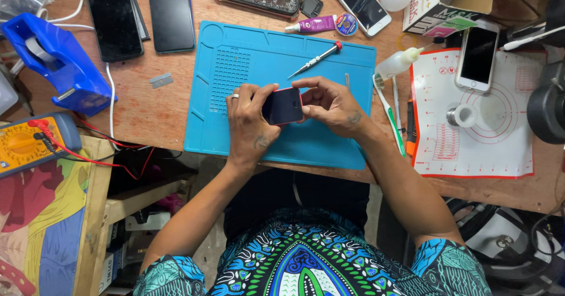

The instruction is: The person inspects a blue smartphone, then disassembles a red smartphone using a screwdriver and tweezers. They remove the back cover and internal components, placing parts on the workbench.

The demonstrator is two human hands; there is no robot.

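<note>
Tape dispenser [56, 60], blue, sits near the worktop's left edge, with a yellow multimeter [26, 146] below it at the near-left corner. Your left hand [250, 122] is closed around the left end of a small red-edged phone [283, 106], a ring on one finger. The phone is held between both hands over the middle of the blue repair mat [235, 66]. Your right hand [332, 104] pinches its right end, fingers curled. A screwdriver [315, 60] lies on the mat's far side. A white phone [478, 54] rests on the white mat [500, 149] toward the right edge.
</note>
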